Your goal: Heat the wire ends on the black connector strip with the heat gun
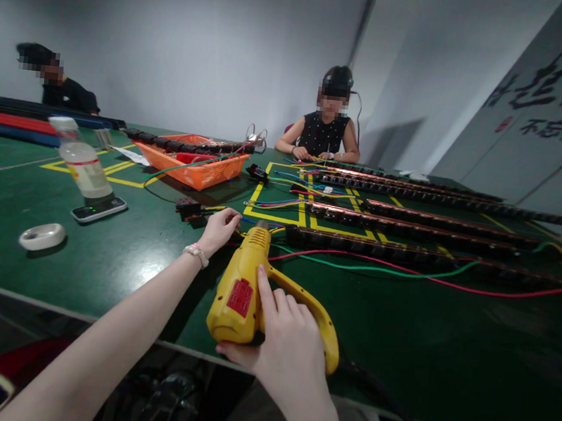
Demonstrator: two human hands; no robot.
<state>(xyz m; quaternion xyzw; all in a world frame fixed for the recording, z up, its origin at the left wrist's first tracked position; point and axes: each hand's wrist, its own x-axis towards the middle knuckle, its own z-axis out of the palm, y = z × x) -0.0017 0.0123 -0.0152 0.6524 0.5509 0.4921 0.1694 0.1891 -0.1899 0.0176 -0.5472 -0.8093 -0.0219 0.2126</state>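
Observation:
In the head view, my right hand (292, 336) is wrapped round the handle of a yellow heat gun (237, 293), with the index finger stretched along its side. The nozzle points away from me, toward blue and yellow wires (278, 227) at the end of the nearest long black strip (348, 244). My left hand (219, 231) is closed in a pinch on these wires, just left of the nozzle. Its fingertips partly hide them. A black connector (189, 209) lies just beyond my left hand. Red and green wires (355, 266) run rightward along the strip.
More black-and-copper strips (410, 227) lie behind, across yellow tape lines. An orange basket (199, 174) holds another strip. To the left are a bottle (85, 166), a phone-like device (99, 210) and a white oval object (42, 237). Two people sit across the green table (117, 280).

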